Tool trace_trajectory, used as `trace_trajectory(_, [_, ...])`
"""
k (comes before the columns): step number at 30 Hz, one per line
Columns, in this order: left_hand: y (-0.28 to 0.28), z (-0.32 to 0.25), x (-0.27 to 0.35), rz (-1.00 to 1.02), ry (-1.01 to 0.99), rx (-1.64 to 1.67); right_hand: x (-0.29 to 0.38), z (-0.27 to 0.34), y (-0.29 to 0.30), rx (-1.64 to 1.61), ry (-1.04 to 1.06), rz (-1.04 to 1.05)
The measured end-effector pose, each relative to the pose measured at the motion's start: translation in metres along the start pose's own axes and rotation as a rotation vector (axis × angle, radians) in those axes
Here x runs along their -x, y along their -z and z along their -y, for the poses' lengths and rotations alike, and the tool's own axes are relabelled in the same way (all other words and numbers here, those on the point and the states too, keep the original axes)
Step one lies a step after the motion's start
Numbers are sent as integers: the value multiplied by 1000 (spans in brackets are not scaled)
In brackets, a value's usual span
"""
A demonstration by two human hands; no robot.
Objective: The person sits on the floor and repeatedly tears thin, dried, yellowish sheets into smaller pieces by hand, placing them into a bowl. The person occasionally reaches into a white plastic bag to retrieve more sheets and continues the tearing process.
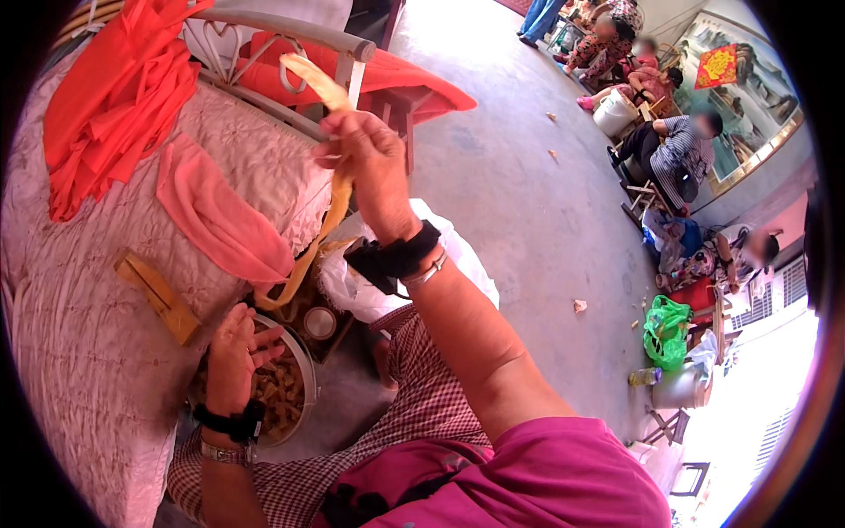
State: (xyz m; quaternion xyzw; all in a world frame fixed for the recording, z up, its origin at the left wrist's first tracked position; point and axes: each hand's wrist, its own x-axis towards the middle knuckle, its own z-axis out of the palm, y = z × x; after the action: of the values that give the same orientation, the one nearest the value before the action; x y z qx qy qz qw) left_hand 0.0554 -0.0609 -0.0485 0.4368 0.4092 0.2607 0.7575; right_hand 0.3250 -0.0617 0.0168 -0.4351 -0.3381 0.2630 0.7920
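My right hand (370,158) is raised and pinches a long, pale yellow, flexible strip (340,195). One end of the strip sticks up past my fingers, and the rest hangs in a curve towards the bucket. My left hand (237,360) is lower down with its fingers apart and nothing visible in it. It hovers over a round bucket (310,396) that contains many yellowish-brown pieces (280,396), partly hiding them. Beside the bucket, a white plastic bag (455,264) stands open, partly behind my right wrist. What the strip is made of I cannot tell.
On the quilted bedcover (79,317) lie a slotted wooden piece (158,297), a pink towel (224,218) and red cloth (125,99). A metal bed rail (284,30) edges the bed. Several people sit along the right wall, near a green bag (667,330) and a white bucket (615,112).
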Motion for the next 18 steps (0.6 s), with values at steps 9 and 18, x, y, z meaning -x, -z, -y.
trace_trajectory(9, [0,-6,-6,490,333,431,84,-28,-63,-460,-491,478])
trace_trajectory(18, [14,-2,-18,361,-18,661,121,-31,-78,-144,-610,496])
